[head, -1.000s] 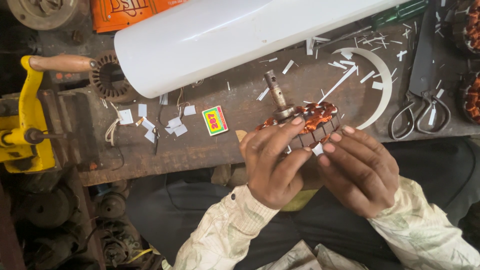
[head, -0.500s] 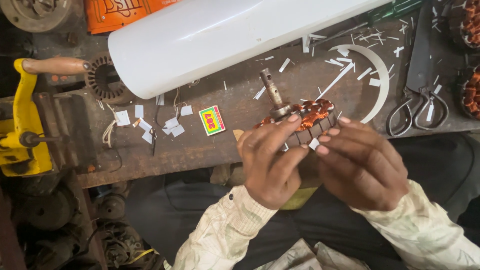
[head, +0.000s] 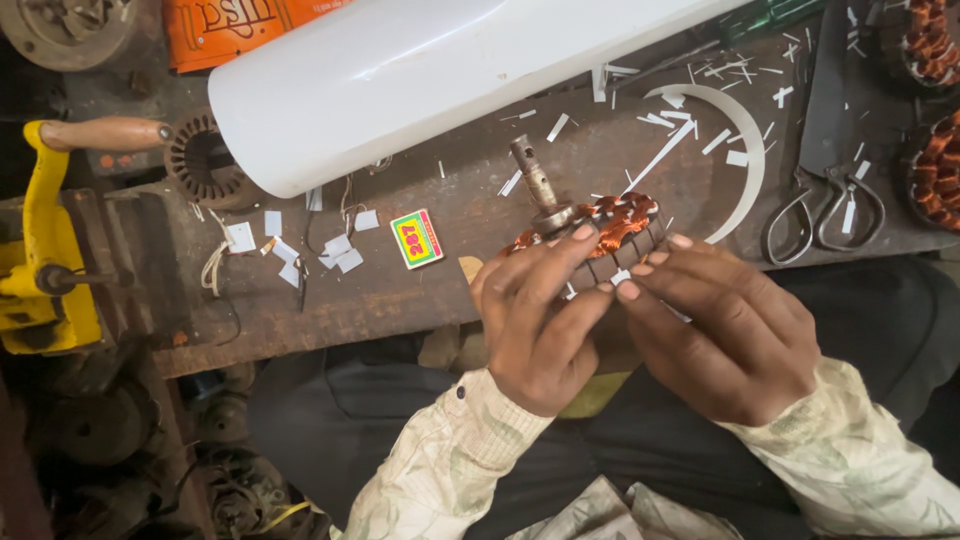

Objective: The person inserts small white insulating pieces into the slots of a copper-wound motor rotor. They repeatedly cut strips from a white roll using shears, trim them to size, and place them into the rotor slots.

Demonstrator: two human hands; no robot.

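Both hands are on the copper-wound motor armature with its steel shaft [head: 598, 232], held at the near edge of the rusty brown metal workbench [head: 420, 300]. The left hand [head: 535, 320] grips its side with fingers curled; the right hand [head: 725, 325] pinches a small white paper slip [head: 621, 277] against its slots. A big white paper roll [head: 420, 80] lies behind.

White roll [head: 400, 75]; scissors [head: 825, 205]; yellow vise [head: 45, 240]; matchbox [head: 417, 238].

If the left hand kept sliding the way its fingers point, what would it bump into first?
The left hand points up and right, fingers already on the copper-wound rotor. Past that, probably the curved white strip on the bench, though depth is hard to judge.
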